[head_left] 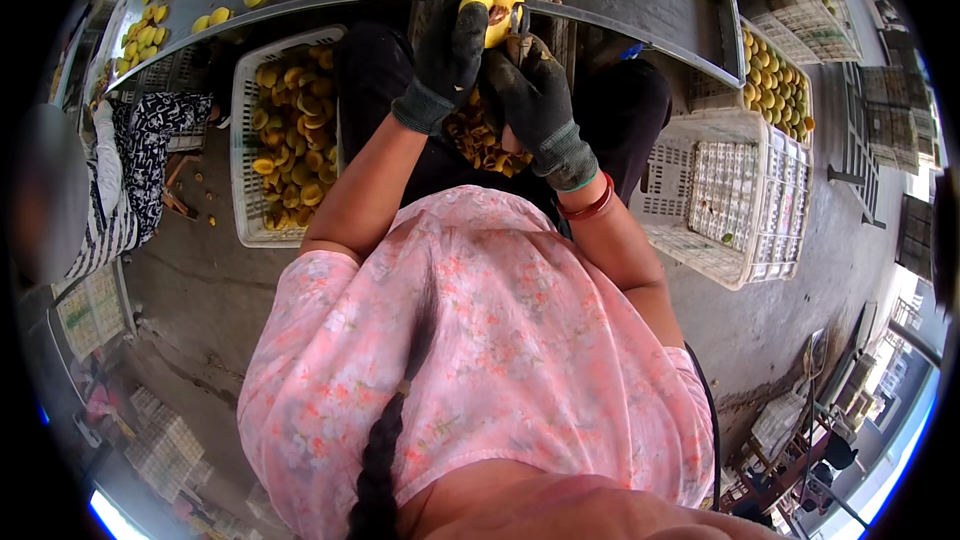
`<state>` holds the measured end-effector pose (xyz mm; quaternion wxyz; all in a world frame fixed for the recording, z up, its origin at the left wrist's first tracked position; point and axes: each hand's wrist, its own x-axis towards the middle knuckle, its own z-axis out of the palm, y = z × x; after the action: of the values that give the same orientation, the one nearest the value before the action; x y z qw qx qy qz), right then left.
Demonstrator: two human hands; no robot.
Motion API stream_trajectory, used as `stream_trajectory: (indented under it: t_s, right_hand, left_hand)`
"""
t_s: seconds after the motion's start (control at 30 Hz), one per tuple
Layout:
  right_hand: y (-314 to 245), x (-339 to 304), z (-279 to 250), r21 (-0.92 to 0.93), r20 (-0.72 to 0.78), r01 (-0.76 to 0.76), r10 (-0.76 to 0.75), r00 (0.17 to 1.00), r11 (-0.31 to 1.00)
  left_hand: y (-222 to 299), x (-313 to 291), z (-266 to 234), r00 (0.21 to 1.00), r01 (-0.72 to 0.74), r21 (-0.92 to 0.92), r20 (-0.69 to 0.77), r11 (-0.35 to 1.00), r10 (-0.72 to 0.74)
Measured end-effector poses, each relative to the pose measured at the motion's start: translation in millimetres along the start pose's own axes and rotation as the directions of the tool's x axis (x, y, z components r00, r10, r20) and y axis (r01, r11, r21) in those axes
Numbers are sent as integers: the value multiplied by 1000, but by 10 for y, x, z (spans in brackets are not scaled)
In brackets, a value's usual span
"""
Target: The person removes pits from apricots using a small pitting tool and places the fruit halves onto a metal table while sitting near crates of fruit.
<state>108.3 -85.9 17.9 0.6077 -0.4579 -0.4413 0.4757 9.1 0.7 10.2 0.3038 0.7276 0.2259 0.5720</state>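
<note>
- We see our left hand in a dark, grey-green-cuffed knit glove [445, 52] closed around a yellow, rounded piece of fruit with a brown hollow [490, 8]; it sits above our lap, by the table edge. Wet flesh could make it slip or twist if our hold slackens.
- Our right hand in a matching dark glove [536, 95] grips a small tool with a thin metal end and a brown handle [518, 38]. The metal end seems to meet the fruit's right side; too much push could drive it through the flesh towards our left fingers, and the knit may not stop it.
- The 2 hands work close together, so a skid of the tool would leave little room to recover.
- Below them lies a heap of yellow-brown fruit scraps [482, 156], its container mostly hidden from us. A dropped piece could get lost among them.
- In front, the grey metal table with a raised edge [625, 23] could knock our knuckles if we jerk forward.
- To our left, a white plastic crate [243, 175] holds many yellow-orange cut fruit pieces [295, 145]; heaped this deep, the lower ones could bruise under the weight.
</note>
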Motion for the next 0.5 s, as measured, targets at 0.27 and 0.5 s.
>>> stream_trajectory:
  t_s: [0.27,0.5]
  right_hand:
    - [30,103,-211,-232,-120,56,-86,989,971]
    - [116,-44,-75,-248,-13,-80,79,997,966]
  left_hand:
    - [146,47,-225,806,591,-255,234,766,-544]
    - [56,30,-202,828,543,-398,108,740,-550]
